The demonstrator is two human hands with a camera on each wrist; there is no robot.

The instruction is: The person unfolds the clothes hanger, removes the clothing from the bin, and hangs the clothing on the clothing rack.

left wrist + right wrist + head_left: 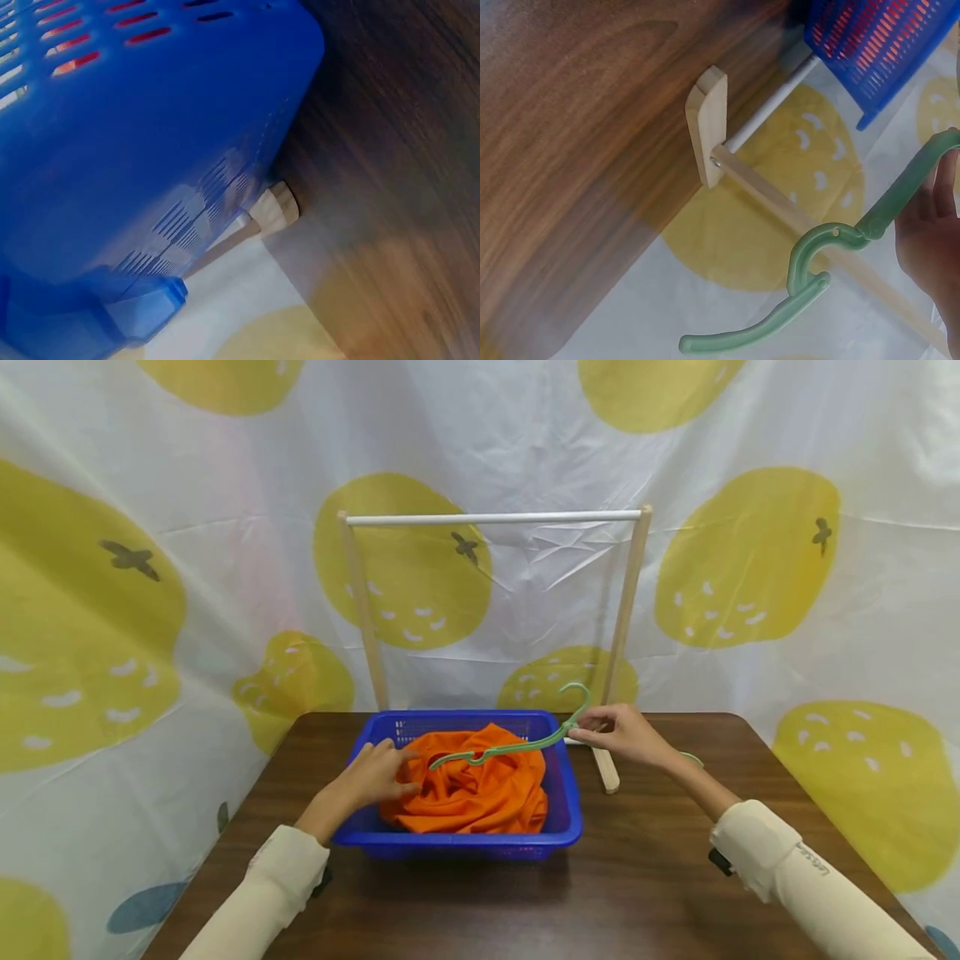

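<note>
A light green hanger (517,747) is pinched at the base of its hook by my right hand (626,735), and it hangs over the blue basket (457,840). In the right wrist view the jointed, folding arm of the hanger (802,277) shows close up. Crumpled orange cloth (480,793) fills the basket. Over the basket's left side, my left hand (375,774) has loosely bent fingers beside the cloth; whether they touch it I cannot tell. The left wrist view shows only the outside of the basket (150,150), not the hand.
Behind the basket stands a wooden rack with a white rail (495,517); its right foot (607,772) rests on the brown table (660,877). Another green piece (692,758) lies partly hidden behind my right forearm. A white curtain with yellow fruit (240,568) hangs around the table.
</note>
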